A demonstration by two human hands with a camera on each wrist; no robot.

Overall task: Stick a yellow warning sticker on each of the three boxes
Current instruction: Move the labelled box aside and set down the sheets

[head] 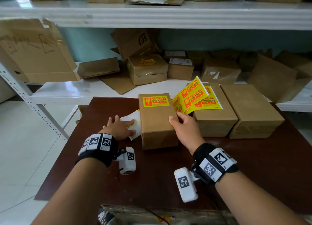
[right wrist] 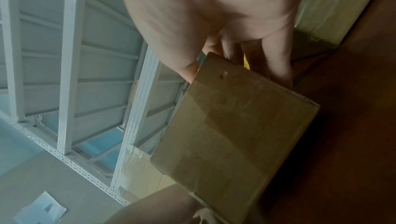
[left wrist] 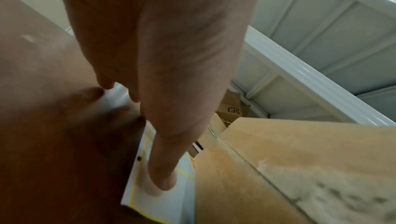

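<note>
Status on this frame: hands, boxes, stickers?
Right hand grips stickered box. Left hand flat on backing paper. Two boxes bare; sticker sheets on middle box.

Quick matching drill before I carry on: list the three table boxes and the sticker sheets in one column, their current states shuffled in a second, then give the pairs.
1. nearest box
2. middle box
3. far right box
4. white backing sheet

A. bare top, nothing on it
B. flat on the table under the left hand
C. yellow sticker on top, gripped by the right hand
D. yellow sticker sheets lying on it

Pairs: 1-C, 2-D, 3-A, 4-B
</note>
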